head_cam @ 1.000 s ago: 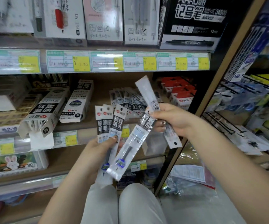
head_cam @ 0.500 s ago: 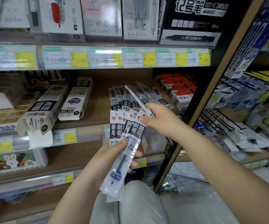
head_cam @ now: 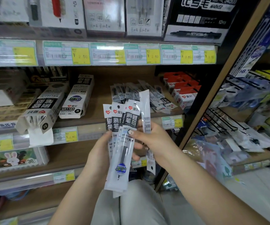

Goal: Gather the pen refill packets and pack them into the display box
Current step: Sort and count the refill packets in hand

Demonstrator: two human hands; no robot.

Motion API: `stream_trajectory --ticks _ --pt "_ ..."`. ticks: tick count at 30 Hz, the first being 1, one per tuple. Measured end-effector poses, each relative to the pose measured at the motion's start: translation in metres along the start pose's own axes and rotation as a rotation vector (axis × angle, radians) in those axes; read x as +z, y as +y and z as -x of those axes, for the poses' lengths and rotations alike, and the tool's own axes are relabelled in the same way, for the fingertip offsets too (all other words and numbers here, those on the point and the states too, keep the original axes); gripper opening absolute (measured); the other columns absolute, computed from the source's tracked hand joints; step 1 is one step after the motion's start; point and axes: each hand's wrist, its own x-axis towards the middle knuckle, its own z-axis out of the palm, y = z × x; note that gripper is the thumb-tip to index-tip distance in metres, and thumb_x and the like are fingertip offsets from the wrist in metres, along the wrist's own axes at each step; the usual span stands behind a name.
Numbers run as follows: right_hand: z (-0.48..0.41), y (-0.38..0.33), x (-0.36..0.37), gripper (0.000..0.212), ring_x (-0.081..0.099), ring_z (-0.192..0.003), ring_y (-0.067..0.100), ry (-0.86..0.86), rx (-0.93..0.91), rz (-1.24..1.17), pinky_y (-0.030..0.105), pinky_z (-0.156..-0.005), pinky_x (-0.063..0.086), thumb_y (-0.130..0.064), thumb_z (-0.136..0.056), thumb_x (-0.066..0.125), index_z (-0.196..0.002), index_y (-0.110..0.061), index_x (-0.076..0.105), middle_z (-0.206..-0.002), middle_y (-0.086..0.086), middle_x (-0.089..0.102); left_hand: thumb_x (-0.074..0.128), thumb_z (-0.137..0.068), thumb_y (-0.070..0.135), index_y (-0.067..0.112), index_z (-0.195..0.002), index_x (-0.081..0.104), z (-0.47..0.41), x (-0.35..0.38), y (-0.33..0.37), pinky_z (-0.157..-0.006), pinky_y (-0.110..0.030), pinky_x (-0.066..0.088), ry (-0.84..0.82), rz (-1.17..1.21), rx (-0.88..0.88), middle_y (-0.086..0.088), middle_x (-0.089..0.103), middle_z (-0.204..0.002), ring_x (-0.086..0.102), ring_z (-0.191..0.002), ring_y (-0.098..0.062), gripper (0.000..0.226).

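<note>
Head view: a bundle of pen refill packets (head_cam: pixel 123 159) is gripped upright and fanned in the left hand (head_cam: pixel 98 156), in front of the shelf (head_cam: pixel 100 95). One second ago the packets in the right hand (head_cam: pixel 155 140) were held crossed and apart from this fan. They have since been brought against it. A reversed packet (head_cam: pixel 145 114), barcode side outward and hang hole at the bottom, is now pinched in the right hand along the fan's right edge, and the right thumb is laid across the front packet.

It is judged that the gathered packets are being merged into one stack. The reversed packet should be turned to match the others before packing.

Loose packets (head_cam: pixel 160 101) are seen lying on the shelf behind the hands, so gathering is judged incomplete. The display box (head_cam: pixel 38 111) lies open-ended at the shelf's left, well apart from the hands, and nothing is being inserted into it yet.
</note>
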Motion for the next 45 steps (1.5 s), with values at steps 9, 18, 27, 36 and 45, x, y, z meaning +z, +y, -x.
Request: stream_trajectory --ticks 9,18,27,36,45 --pt "0.01 -0.006 0.004 0.018 0.054 -0.049 0.009 0.035 -0.073 0.012 0.024 -0.049 0.044 0.002 -0.082 0.066 -0.084 -0.013 0.056 -0.07 0.001 0.06 0.045 -0.095 0.026 0.008 -0.079 0.075 0.002 0.0 0.004 -0.054 -0.03 0.057 0.088 -0.212 0.123 -0.023 0.072 -0.086 0.071 -0.069 -0.032 0.038" --pt "0.016 -0.01 0.002 0.013 0.055 -0.049 0.008 0.053 -0.097 0.074 0.022 -0.046 0.041 0.001 -0.083 0.064 -0.084 -0.01 0.056 -0.072 0.004 0.061 0.051 -0.091 0.009 0.004 -0.09 0.068 0.01 0.004 0.0 -0.049 -0.025 0.053 0.089 -0.285 0.23 -0.016 0.073 -0.076 0.071 -0.062 -0.025 0.017" --pt "0.019 -0.007 0.007 0.017 0.04 -0.044 0.008 0.119 -0.079 -0.126 0.02 -0.04 0.029 -0.016 -0.097 0.046 -0.087 -0.012 0.059 -0.074 0.006 0.059 0.057 -0.09 0.009 0.014 -0.083 0.069 0.01 0.006 -0.003 -0.051 -0.021 0.051 0.228 -0.374 0.368 -0.002 0.074 -0.07 0.069 -0.059 -0.012 0.015" --pt "0.01 -0.01 0.005 0.051 0.021 -0.037 0.009 0.007 0.12 -0.392 0.019 -0.037 0.018 -0.056 -0.093 0.029 -0.059 -0.019 0.038 -0.048 -0.004 0.026 0.061 -0.09 0.018 0.022 -0.08 0.07 0.001 0.004 -0.003 -0.07 -0.034 0.055 0.341 -0.448 0.379 0.004 0.075 -0.077 0.07 -0.069 -0.012 0.014" --pt "0.01 -0.004 0.005 0.023 0.044 -0.041 0.01 0.122 0.041 -0.304 0.02 -0.037 0.034 -0.016 -0.097 0.041 -0.077 -0.014 0.05 -0.061 0.004 0.051 0.061 -0.089 0.018 0.02 -0.082 0.07 -0.001 0.005 -0.001 -0.069 -0.035 0.057 0.345 -0.461 0.409 0.004 0.075 -0.077 0.071 -0.072 -0.014 0.011"
